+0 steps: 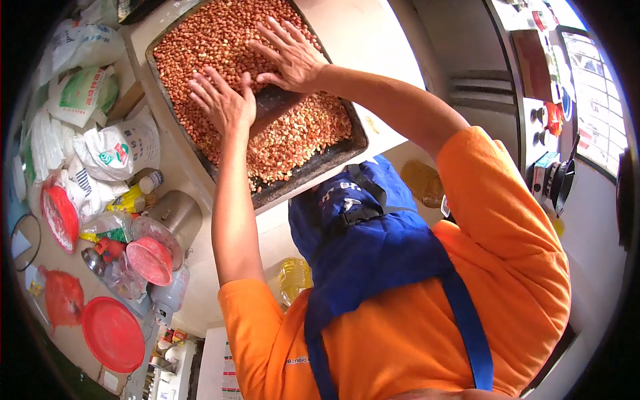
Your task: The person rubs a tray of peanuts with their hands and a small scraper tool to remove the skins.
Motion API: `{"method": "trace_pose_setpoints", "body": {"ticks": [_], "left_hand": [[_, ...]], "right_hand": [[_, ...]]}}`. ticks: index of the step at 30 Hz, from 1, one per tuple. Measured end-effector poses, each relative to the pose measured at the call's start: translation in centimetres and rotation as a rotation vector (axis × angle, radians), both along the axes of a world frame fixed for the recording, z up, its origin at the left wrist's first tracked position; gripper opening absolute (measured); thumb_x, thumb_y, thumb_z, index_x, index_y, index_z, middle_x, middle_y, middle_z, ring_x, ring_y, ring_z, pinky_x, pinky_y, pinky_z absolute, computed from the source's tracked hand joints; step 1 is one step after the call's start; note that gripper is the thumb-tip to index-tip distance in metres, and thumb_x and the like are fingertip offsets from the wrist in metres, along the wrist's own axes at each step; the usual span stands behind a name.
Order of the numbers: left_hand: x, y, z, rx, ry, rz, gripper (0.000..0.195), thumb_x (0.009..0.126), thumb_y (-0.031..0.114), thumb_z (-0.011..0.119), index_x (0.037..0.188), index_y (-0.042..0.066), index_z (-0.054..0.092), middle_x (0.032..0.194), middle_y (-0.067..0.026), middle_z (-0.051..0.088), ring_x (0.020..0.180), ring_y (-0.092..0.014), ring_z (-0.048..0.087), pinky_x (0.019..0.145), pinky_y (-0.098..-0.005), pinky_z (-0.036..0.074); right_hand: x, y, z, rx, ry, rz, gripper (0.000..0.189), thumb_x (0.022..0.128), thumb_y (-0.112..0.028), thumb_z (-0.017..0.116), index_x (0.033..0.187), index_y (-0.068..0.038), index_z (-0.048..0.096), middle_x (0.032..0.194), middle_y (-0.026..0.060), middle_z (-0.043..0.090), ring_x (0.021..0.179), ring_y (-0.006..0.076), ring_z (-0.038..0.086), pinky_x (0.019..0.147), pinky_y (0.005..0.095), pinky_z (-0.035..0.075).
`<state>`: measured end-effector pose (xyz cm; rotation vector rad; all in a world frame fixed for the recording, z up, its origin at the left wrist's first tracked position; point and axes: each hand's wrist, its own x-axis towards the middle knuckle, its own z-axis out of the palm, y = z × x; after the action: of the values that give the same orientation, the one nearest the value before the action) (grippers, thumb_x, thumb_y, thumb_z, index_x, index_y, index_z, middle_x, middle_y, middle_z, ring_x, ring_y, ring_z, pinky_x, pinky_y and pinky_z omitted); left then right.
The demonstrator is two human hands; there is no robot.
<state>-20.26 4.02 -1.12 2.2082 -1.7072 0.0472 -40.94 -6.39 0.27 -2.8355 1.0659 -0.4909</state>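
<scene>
A dark metal baking tray (320, 167) holds a layer of shelled peanuts (210, 40), most with reddish skins and paler ones near the close edge. My left hand (225, 102) rests palm down on the peanuts at the middle left of the tray, fingers apart. Higher and to the right, my right hand (292, 57) lies flat on the peanuts, its fingers spread too. The thumbs point towards each other with a small gap between them. Just below the hands a strip of bare, dark tray bottom shows. Neither hand grips anything.
Left of the tray stand plastic bags (107, 152), a steel pot (177, 215), a pink bowl (150, 260) and a red basin (113, 334). Oil bottles (295, 280) stand below the table edge. A wok (562, 182) is at the far right.
</scene>
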Motion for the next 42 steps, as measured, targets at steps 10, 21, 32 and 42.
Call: {"method": "trace_pose_setpoints", "body": {"ticks": [10, 21, 32, 42], "left_hand": [[-8.5, 13.9, 2.0, 0.047, -0.019, -0.145, 0.105, 0.104, 0.072, 0.063, 0.176, 0.0, 0.036, 0.175, -0.0316, 0.041, 0.168, -0.053, 0.027, 0.137, -0.0717, 0.016], [-8.8, 19.3, 3.6, 0.159, 0.166, -0.298, 0.101, 0.087, 0.048, 0.094, 0.167, 0.005, 0.05, 0.154, -0.0247, 0.056, 0.141, -0.047, 0.053, 0.122, -0.0622, 0.042], [-1.8, 3.4, 1.0, 0.054, 0.015, -0.041, 0.107, 0.113, 0.077, 0.034, 0.179, -0.006, 0.018, 0.185, -0.0364, 0.011, 0.175, -0.049, -0.004, 0.14, -0.0608, -0.007], [-10.5, 16.5, 3.4, -0.156, 0.351, -0.103, 0.087, 0.102, 0.052, 0.072, 0.162, -0.006, 0.05, 0.172, -0.0383, 0.04, 0.161, -0.068, 0.027, 0.134, -0.0754, 0.021]], "right_hand": [[-9.6, 15.6, 1.0, 0.207, -0.098, -0.017, 0.099, 0.09, -0.046, 0.084, 0.176, -0.017, 0.043, 0.179, 0.0238, 0.04, 0.169, 0.0512, 0.029, 0.137, 0.0666, 0.023], [-13.7, 16.6, 2.7, 0.213, -0.03, 0.114, 0.092, 0.073, -0.024, 0.093, 0.158, -0.007, 0.062, 0.161, 0.0175, 0.062, 0.156, 0.0376, 0.052, 0.134, 0.0576, 0.036], [-1.7, 4.1, 1.0, -0.014, 0.118, -0.157, 0.1, 0.109, -0.086, 0.028, 0.181, -0.016, 0.031, 0.188, 0.0235, 0.019, 0.176, 0.0427, 0.007, 0.143, 0.0581, 0.002], [-9.4, 17.7, 2.8, 0.115, -0.143, -0.015, 0.089, 0.096, -0.052, 0.084, 0.163, -0.001, 0.055, 0.174, 0.0264, 0.047, 0.164, 0.0498, 0.039, 0.134, 0.0659, 0.03]]}}
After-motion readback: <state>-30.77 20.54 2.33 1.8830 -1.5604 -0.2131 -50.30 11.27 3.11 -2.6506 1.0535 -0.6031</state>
